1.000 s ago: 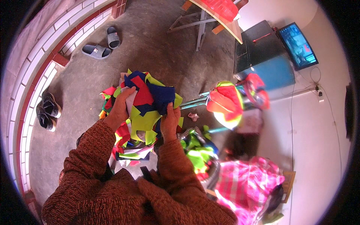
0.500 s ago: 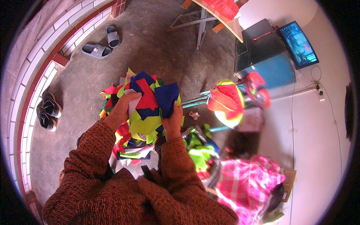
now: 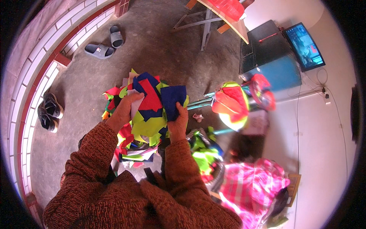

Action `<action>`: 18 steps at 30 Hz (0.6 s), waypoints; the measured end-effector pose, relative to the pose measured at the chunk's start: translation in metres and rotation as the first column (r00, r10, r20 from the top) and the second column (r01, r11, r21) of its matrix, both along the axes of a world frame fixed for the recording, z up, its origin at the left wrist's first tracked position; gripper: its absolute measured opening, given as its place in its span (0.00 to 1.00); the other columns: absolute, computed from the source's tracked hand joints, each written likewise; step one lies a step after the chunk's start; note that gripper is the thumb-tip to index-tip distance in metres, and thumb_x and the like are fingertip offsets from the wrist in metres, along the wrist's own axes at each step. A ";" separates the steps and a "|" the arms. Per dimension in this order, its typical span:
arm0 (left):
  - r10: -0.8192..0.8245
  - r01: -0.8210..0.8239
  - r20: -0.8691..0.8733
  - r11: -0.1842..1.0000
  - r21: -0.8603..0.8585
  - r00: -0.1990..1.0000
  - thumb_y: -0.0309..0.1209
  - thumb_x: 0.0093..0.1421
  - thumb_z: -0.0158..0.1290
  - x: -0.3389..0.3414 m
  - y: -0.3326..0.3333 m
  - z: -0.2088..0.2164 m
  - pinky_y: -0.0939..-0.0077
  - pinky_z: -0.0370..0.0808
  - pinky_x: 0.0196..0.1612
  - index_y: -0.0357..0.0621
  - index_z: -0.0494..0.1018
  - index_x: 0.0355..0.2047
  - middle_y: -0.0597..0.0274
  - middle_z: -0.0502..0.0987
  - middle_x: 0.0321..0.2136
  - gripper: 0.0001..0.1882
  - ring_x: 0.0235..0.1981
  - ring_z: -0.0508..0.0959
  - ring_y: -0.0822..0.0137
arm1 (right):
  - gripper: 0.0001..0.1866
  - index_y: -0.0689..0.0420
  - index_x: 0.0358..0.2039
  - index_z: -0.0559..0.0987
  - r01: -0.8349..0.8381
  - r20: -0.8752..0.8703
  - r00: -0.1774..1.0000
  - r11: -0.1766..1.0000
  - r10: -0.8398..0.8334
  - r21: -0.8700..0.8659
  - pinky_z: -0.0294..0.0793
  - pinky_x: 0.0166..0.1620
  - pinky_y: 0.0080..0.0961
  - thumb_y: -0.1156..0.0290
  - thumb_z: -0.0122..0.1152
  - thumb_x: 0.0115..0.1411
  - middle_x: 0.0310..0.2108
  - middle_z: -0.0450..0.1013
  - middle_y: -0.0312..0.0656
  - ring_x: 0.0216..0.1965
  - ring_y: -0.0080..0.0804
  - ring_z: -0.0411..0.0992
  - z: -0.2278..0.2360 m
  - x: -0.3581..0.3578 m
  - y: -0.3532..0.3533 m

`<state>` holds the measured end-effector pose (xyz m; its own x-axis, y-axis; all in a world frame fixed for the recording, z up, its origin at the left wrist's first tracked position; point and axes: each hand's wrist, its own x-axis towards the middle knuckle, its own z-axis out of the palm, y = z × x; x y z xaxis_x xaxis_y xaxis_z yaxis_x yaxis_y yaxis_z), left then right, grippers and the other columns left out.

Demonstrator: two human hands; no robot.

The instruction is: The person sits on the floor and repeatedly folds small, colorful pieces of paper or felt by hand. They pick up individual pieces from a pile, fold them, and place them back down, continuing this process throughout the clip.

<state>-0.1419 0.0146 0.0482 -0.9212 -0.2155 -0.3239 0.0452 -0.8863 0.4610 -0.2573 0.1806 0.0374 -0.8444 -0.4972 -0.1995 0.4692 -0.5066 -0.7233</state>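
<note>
Blue scrap (image 3: 172, 97) apparently in right fingers (image 3: 181, 110)

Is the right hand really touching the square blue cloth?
Touching. In the head view, the right hand has its thumb pressed on the lower part of the square blue cloth.

Concrete floor (image 3: 160, 49) — grey slippers (image 3: 99, 51), dark shoes (image 3: 52, 106)

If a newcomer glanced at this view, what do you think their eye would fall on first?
Probably the heap of bright cloth scraps near the middle, where the right hand holds a dark blue piece and the left hand touches the heap's left side. After that, perhaps the pink plaid cloth at lower right and the lit screen at upper right.
</note>
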 end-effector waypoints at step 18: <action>0.049 -0.049 0.008 0.999 0.001 0.999 0.33 0.52 0.53 0.002 -0.002 0.014 0.68 0.76 0.39 0.42 0.71 0.37 0.58 0.77 0.33 0.13 0.33 0.78 0.62 | 0.20 0.57 0.47 0.67 0.068 -0.081 0.994 0.997 -0.070 -0.023 0.68 0.45 0.24 0.54 0.42 0.65 0.41 0.68 0.35 0.40 0.25 0.68 -0.012 -0.016 0.017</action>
<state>-0.1397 0.0128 0.0621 -0.9071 -0.2599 -0.3311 0.0850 -0.8836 0.4605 -0.2729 0.1973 0.0258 -0.8899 -0.4404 -0.1185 0.3721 -0.5510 -0.7469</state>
